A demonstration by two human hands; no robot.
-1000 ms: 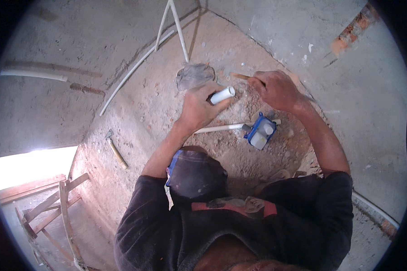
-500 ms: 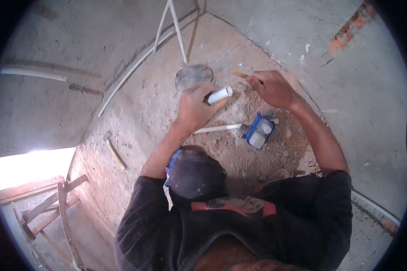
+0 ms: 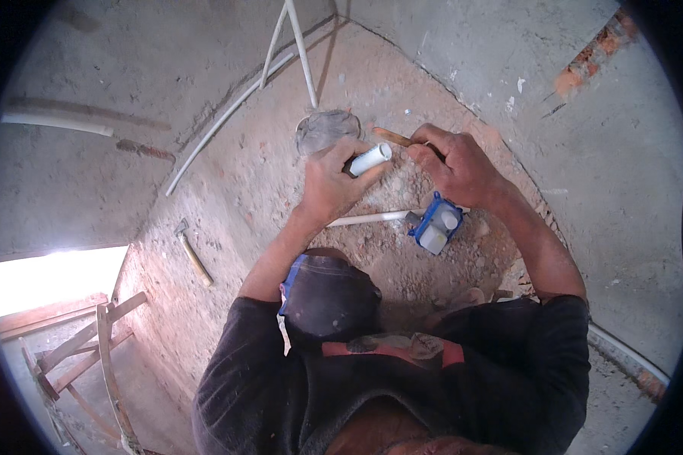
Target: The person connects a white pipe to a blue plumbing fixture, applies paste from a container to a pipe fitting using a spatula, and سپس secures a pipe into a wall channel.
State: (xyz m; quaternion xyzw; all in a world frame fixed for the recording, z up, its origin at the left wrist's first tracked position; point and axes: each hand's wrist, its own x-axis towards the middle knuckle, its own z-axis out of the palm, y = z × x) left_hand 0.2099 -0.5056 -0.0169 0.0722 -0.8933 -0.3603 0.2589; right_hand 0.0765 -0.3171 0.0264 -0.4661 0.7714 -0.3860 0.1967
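Note:
My left hand (image 3: 334,178) is closed around a short white pipe (image 3: 370,159), its open end angled up to the right. Close to its right, my right hand (image 3: 451,163) grips a thin light-brown wooden-looking tool (image 3: 391,136) that points left toward the pipe. A crumpled grey object (image 3: 325,130) lies just beyond my left hand. Below my right hand, a blue box (image 3: 437,226) with translucent pieces inside sits on the rubble-strewn floor beside a lying white pipe (image 3: 364,218), with grey fittings at that pipe's end.
Concrete walls (image 3: 91,189) meet in a corner. Long white pipes (image 3: 228,114) lie and lean there. A hammer (image 3: 193,258) lies left of my arm. A wooden frame (image 3: 106,356) stands at lower left near a bright opening. The wall at right (image 3: 615,189) has a chipped channel.
My right hand has shifted slightly down and left, its tool now reaching nearer the pipe in my left hand. My left hand stays about where it was, still holding the pipe.

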